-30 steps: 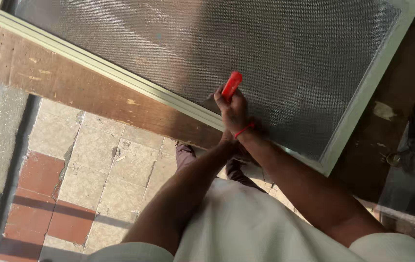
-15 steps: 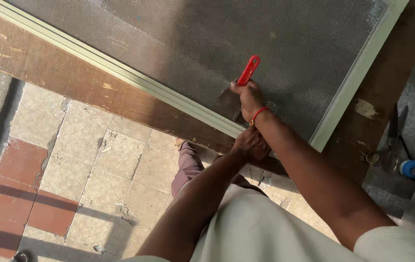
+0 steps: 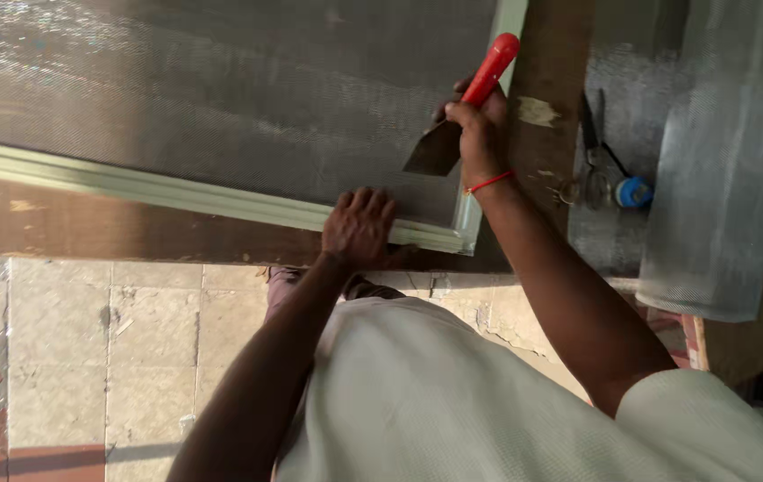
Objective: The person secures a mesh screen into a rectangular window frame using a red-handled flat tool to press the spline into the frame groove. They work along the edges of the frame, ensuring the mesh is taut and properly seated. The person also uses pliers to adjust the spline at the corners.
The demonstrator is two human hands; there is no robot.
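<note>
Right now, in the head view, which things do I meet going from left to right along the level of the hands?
Left hand on the pale green frame → putty knife in right hand → scissors → blue tape roll → roll of mesh.

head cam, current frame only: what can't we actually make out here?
- Putty knife: the right hand covers where the red handle joins the blade.
- Left hand: whether its fingertips press mesh or frame is hidden by the hand itself.
- Screen frame: far side and left end cut off by the picture's edges.
- Scissors and blue-capped item: small, in shadow; the item's kind is unclear.
- Mesh roll: cut off by the top edge.
</note>
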